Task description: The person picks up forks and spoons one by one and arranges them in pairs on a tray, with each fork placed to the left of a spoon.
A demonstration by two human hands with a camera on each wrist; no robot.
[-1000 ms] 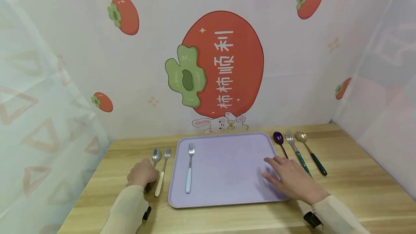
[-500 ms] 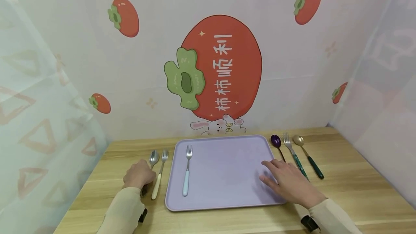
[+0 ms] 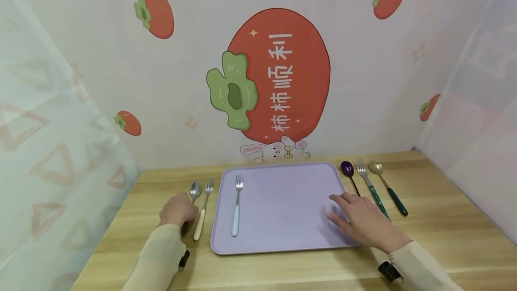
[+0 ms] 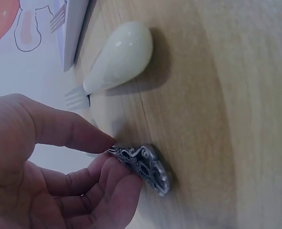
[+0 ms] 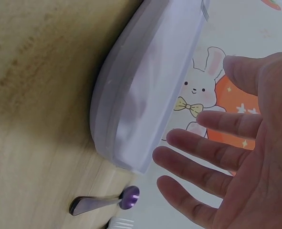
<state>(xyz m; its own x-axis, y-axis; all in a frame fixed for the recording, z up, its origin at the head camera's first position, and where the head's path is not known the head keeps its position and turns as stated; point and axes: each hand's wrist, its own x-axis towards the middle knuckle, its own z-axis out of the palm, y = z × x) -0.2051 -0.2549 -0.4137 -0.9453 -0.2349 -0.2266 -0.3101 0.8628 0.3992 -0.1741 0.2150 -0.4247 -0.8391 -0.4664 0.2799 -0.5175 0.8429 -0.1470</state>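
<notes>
My left hand [image 3: 177, 210] pinches a silver spoon [image 3: 195, 189] left of the tray. In the left wrist view, thumb and fingers meet on the spoon's ornate dark metal handle [image 4: 150, 167], close over the tabletop. Just right of it lies a fork with a cream handle [image 3: 199, 227]. The right hand [image 3: 363, 219] hovers with spread fingers over the right edge of the lilac tray [image 3: 282, 210], holding nothing. On the tray's left part rests a fork with a pale blue handle [image 3: 235, 221].
Right of the tray lie a purple spoon [image 3: 347, 169], a fork with a green handle [image 3: 375, 194] and a gold spoon with a dark green handle [image 3: 396, 201]. A printed cloth wall [image 3: 363, 102] rises behind the wooden table [image 3: 282, 271], with cloth at both sides.
The head view dips and comes back slightly. Both hands and all the cutlery keep their places on the table, the left hand staying at the spoon.
</notes>
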